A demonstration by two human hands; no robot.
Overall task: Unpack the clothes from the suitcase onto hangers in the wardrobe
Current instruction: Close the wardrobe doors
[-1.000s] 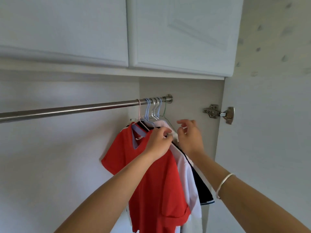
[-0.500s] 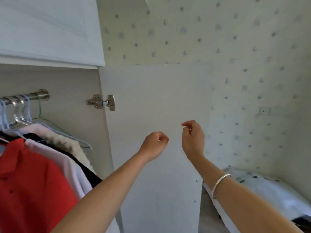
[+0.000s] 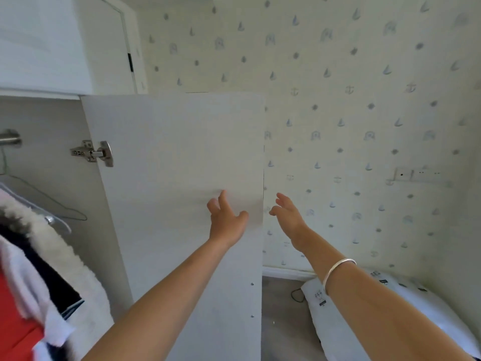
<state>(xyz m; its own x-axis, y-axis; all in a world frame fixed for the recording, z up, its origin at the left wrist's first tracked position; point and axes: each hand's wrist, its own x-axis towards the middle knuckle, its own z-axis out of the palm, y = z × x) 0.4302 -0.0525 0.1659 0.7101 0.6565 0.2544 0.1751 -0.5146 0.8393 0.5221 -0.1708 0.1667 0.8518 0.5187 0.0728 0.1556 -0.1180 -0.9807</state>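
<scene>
At left hang a smooth red shirt [image 3: 15, 321], dark top [image 3: 54, 285] and fluffy white fleece garment [image 3: 65, 256]; your left hand [image 3: 226, 220] and right hand [image 3: 289, 217] reach forward, each grip released.

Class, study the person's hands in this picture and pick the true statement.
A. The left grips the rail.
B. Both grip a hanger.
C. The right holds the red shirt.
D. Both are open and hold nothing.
D: the left hand and the right hand both show spread fingers with nothing in them, near the free edge of the open wardrobe door.
</scene>
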